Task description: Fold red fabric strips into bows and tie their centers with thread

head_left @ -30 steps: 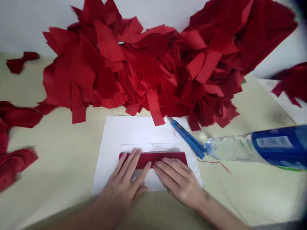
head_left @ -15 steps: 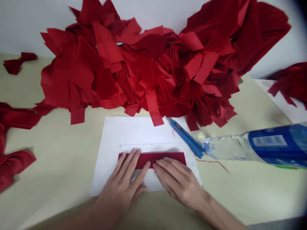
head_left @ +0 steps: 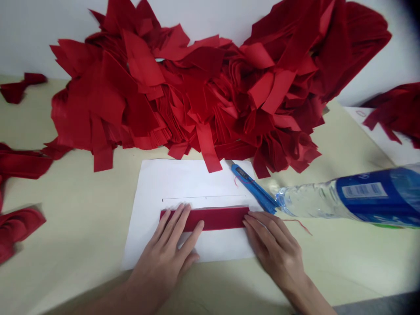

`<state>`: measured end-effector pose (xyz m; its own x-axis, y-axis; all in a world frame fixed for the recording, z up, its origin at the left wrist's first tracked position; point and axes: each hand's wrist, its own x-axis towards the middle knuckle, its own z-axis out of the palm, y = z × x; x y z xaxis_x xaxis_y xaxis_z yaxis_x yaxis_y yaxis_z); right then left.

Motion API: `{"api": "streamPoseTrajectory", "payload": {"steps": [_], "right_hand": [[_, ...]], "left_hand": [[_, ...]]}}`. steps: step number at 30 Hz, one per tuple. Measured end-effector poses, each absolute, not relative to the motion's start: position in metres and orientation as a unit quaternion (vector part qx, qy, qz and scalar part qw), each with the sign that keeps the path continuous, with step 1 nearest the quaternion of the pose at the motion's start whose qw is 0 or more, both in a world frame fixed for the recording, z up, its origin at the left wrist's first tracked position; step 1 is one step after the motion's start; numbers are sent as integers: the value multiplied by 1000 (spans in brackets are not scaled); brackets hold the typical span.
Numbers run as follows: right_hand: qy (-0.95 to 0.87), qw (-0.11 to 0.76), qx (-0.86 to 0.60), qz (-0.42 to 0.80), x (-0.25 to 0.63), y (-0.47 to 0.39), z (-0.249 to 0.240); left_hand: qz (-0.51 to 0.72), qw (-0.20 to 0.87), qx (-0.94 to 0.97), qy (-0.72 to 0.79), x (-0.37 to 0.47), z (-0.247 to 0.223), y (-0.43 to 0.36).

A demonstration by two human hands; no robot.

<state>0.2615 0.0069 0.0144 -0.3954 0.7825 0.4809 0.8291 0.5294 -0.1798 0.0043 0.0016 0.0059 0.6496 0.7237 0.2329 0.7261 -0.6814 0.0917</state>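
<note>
A folded strip of dark red fabric is lying flat along the lower part of a white paper sheet, just below a thin pencilled line drawn across the sheet. The left hand is pressing down on the strip's left end, palm low and fingers spread flat over the cloth. The right hand is lying open at the strip's right end, its fingertips touching the edge of the cloth, with nothing pinched between them.

The sheet is resting on a pale yellowish table. A blue utility knife is lying slantwise over the sheet's upper right corner, near the right hand. Just beside the knife's lower end, a clear plastic water bottle with a blue label is lying on its side, its neck pointing toward the sheet. Behind the sheet, a big heap of red fabric pieces is piling up against the white wall, one strip hanging onto the paper's top edge. More red pieces are lying at the table's left edge.
</note>
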Motion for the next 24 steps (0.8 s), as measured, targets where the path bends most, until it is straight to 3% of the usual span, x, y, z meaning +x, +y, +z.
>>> {"api": "streamPoseTrajectory", "payload": {"steps": [24], "right_hand": [[-817,271,-508,-42,261,6,12]], "left_hand": [[-104,-22,-912,-397,4,4,3]]}}
